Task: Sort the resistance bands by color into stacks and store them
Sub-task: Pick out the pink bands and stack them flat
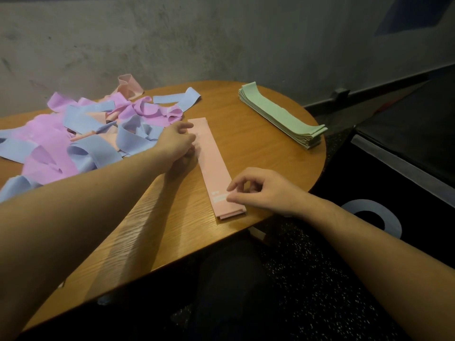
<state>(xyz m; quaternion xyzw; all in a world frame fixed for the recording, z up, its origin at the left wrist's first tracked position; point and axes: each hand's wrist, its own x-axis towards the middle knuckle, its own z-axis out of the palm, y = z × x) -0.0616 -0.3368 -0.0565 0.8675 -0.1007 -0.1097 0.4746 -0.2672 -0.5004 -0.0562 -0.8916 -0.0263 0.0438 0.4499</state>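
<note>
A rounded wooden tabletop (258, 134) is seen; a neat stack of green bands (283, 114) is laid near its far right edge; a flat pink stack (214, 163) lies mid-table; a loose heap of blue, purple and pink bands (81, 134) is spread at left, its count hard to tell.

- The left hand (177, 141) covers the left edge of the pink stack (213, 166); whether its fingers press or pinch there cannot be told.
- The white print near the pink stack's lower end is too blurred to read.
- The tangled pile (73, 134) and the tabletop (258, 134) run off the frame's left edge.
</note>
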